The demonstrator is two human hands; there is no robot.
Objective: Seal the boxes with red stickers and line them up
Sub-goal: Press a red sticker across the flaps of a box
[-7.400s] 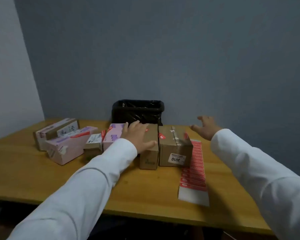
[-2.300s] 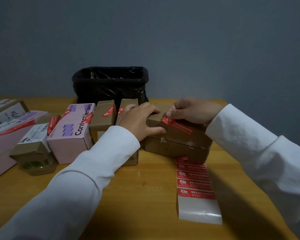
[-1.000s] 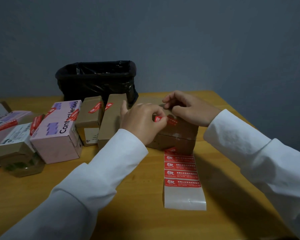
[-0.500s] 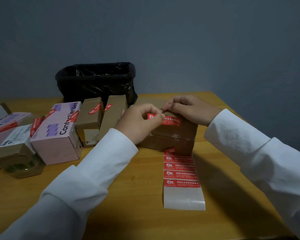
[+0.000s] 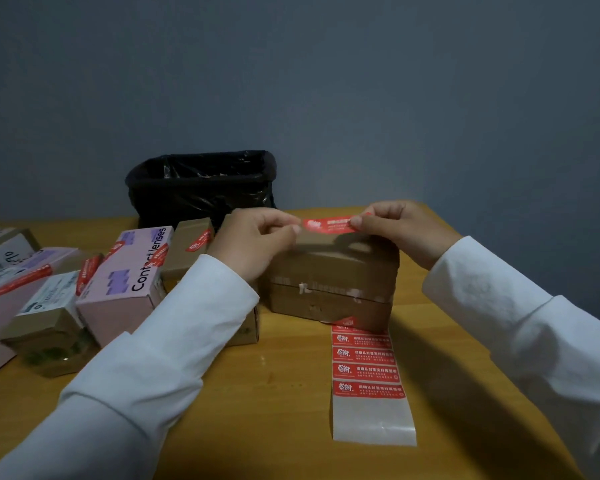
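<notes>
A red sticker is stretched flat between my two hands, just above the top of a brown cardboard box. My left hand pinches its left end and my right hand pinches its right end. The box stands on the wooden table, resting on the far end of a backing strip of red stickers. To the left stand a pink "Contact lenses" box and small brown boxes, each with a red sticker on it.
A black-lined bin stands at the back against the grey wall. More boxes crowd the table's left side, some pink, one a small box with a white label. The table's right edge runs close past my right sleeve.
The sticker was lying low against the box's top front edge; both hands now hold it raised and pulled taut above the box. My hands moved apart along its length.
</notes>
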